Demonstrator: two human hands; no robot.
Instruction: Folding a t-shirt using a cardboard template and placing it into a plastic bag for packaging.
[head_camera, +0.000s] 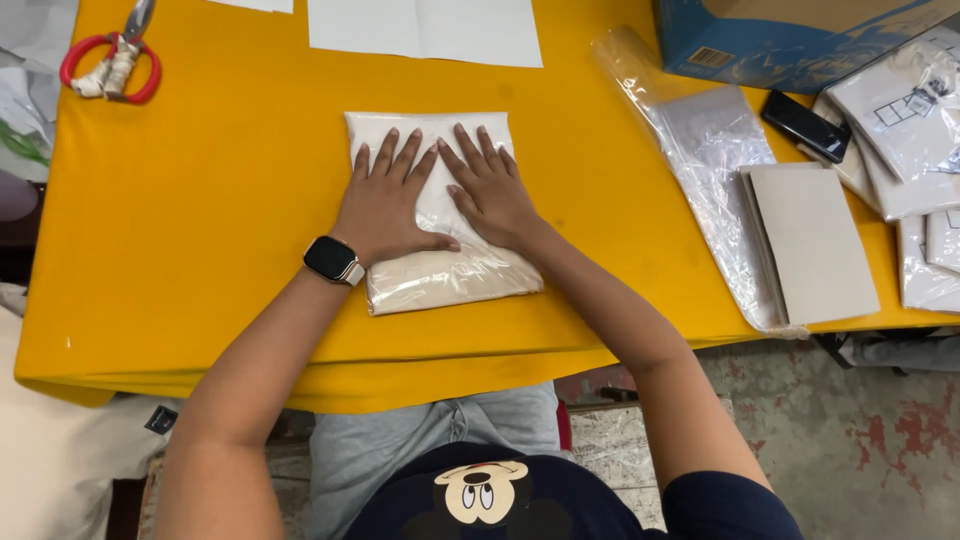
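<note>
A folded cream cloth sealed in a clear plastic bag (450, 275) lies flat on the yellow table (220, 230) in front of me. My left hand (385, 200), with a dark smartwatch (333, 260) on its wrist, presses palm-down on the bag's left half. Beside it, my right hand (485, 185) lies flat on the right half. The fingers of both hands are spread and point away from me, nearly touching at the tips.
Red-handled scissors (110, 65) lie at the far left. White paper sheets (425, 28) sit at the far edge. To the right lie clear plastic bags (700, 150), grey cardboard sheets (815, 240), a black phone (805, 125), a blue box (790, 40) and bagged white garments (905, 110).
</note>
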